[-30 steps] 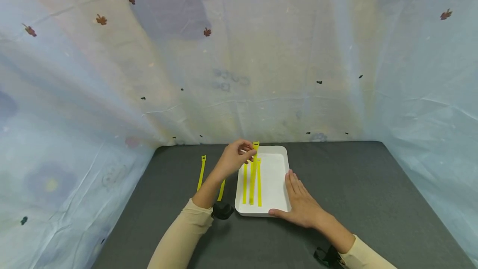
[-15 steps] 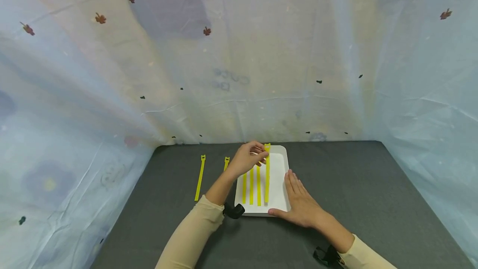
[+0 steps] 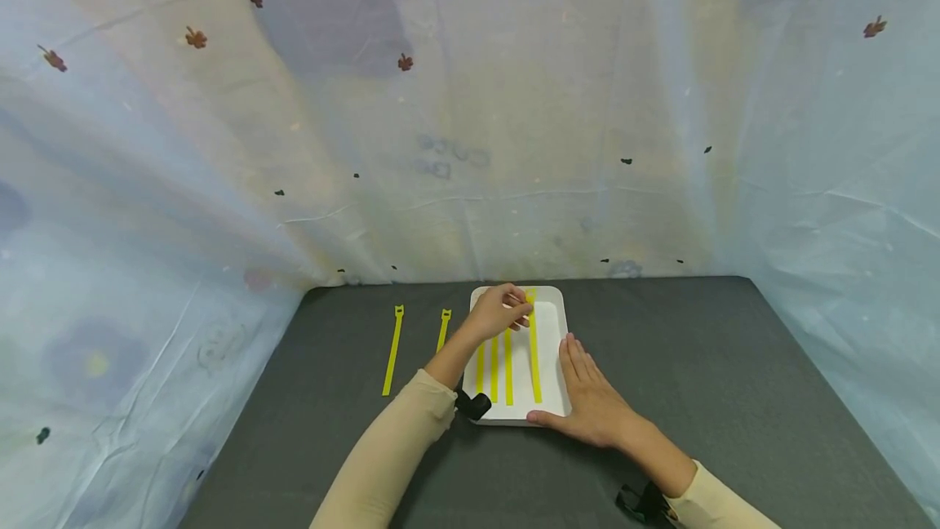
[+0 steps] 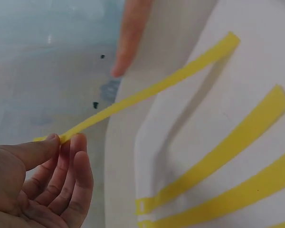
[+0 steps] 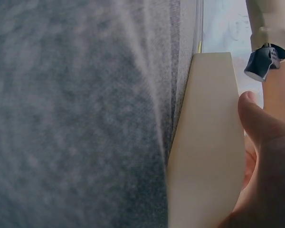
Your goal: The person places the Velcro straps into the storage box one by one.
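My left hand (image 3: pixel 499 313) pinches a yellow hook-and-loop cable tie (image 3: pixel 534 357) by its slotted end, between thumb and fingers. In the left wrist view this held cable tie (image 4: pixel 147 92) slants over the white tray (image 3: pixel 552 325), its far tip close to the tray floor and its shadow beneath. To its left in the tray lie several more yellow cable ties (image 3: pixel 509 370), side by side, their upper ends partly hidden by my left hand. My right hand (image 3: pixel 591 398) rests with straight fingers along the tray's right side, thumb at the front rim.
On the dark grey table (image 3: pixel 698 366), left of the tray, lie two more yellow cable ties: one in full view (image 3: pixel 392 349), another (image 3: pixel 444 329) partly behind my left forearm. A patterned curtain (image 3: pixel 470 145) hangs behind the table and at its sides.
My left hand has carried the cable tie rightward across the tray and lowered it beside the others. A cable tie on the table has come into view from behind the forearm. My right hand stays put.
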Available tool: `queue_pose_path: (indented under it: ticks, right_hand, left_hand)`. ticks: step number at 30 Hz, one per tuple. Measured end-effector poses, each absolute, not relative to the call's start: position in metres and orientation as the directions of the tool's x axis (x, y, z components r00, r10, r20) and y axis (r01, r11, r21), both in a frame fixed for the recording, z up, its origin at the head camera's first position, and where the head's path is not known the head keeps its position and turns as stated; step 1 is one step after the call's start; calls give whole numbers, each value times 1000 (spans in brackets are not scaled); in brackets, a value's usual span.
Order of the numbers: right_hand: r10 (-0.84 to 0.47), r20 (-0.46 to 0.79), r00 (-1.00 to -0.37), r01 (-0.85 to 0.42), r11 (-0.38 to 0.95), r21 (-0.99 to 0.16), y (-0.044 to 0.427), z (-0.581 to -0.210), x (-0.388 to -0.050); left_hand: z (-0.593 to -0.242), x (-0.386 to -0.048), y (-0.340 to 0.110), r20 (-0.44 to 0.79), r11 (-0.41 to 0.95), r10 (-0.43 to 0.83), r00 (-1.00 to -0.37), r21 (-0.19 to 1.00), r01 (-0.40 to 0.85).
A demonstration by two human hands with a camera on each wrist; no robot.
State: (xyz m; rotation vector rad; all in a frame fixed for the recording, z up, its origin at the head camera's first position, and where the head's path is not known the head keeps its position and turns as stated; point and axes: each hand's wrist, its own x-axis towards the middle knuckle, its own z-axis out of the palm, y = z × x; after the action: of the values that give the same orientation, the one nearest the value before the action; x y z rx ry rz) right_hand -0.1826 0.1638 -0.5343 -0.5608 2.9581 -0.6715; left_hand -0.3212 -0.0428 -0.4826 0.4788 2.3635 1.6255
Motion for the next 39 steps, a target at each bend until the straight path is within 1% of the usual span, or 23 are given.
queue_pose_path:
  ticks: [8, 12, 22, 27, 32, 39]
  right_hand:
    - [-361, 30, -932, -337, 832, -442, 165, -537, -183]
    - [-364, 39, -931, -343, 830, -441, 165, -539, -183]
    - [-366, 21, -930, -334, 823, -459, 166, -536, -180]
    - [-370, 36, -928, -345, 821, -456, 166, -536, -181]
    - [-373, 47, -927, -354, 825, -440, 166, -536, -181]
    - [-371, 26, -928, -344, 831, -438, 165, -535, -183]
  left_hand:
    - [-488, -327, -32, -90, 423, 371, -924, 902, 82]
    - [-492, -330, -27, -120, 442, 366, -923, 895, 59]
    - [-498, -336, -12, -167, 486, 313, -935, 874, 7]
    - [-498, -335, -4, -190, 511, 281, -941, 859, -21]
    - [-498, -333, 3, -206, 570, 255, -945, 821, -25]
    - [-498, -330, 8, -209, 575, 259, -943, 818, -23]
